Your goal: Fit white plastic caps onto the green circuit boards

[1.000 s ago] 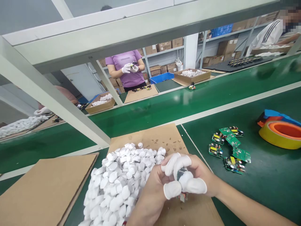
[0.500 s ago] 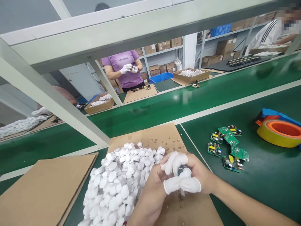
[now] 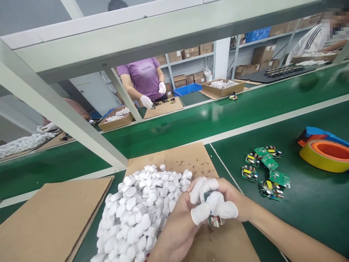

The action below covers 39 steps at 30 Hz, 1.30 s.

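My left hand (image 3: 182, 218) and my right hand (image 3: 231, 198), both with white finger cots on the fingertips, meet over the cardboard sheet. Between them they grip a small circuit board (image 3: 216, 221); its metal connector end shows below the fingers. A white round pad (image 3: 215, 199) lies against the board, pinched by the fingers. Most of the board is hidden by my fingertips. Left of my hands, a big heap of white round pads (image 3: 136, 214) covers much of the cardboard (image 3: 218, 242).
Several green circuit boards (image 3: 269, 162) lie to the right, with a yellow tape roll (image 3: 324, 162) beyond. Folded cardboard (image 3: 40, 218) rests at left. A metal frame (image 3: 81, 105) rises ahead. Across the green belt (image 3: 185, 122), a co-worker in a purple shirt (image 3: 144, 78) handles boards.
My fingers have shifted on the board, and more of the white pad and the metal connector shows. Across the belt, the co-worker's hands have parted, one lowering to the boards.
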Each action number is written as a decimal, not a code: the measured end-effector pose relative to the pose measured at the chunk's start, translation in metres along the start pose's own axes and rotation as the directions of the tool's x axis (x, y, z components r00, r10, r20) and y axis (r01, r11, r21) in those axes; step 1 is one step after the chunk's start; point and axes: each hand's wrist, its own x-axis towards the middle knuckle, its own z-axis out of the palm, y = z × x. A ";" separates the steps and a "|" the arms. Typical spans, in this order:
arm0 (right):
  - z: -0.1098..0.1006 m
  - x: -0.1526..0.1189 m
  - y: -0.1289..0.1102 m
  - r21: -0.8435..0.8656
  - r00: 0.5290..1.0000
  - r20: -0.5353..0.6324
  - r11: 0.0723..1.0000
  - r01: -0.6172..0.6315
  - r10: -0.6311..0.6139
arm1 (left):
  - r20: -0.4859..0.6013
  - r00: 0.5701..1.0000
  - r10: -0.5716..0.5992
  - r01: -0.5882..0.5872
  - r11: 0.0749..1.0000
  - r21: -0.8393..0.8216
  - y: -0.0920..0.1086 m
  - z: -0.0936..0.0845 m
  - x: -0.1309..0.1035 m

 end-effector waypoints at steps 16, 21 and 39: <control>-0.001 -0.002 -0.010 0.024 0.987 0.102 0.992 0.122 -0.124 | 0.150 0.987 0.061 -0.054 0.998 -0.045 -0.001 -0.004 0.003; 0.004 0.005 -0.019 -0.006 0.973 0.114 0.979 0.202 -0.200 | 0.154 0.988 0.030 -0.028 1.000 -0.011 0.001 -0.005 0.002; -0.008 -0.008 0.007 0.122 0.970 -0.155 0.978 -0.171 0.189 | 0.048 0.986 0.161 -0.150 0.971 -0.186 -0.002 -0.005 0.005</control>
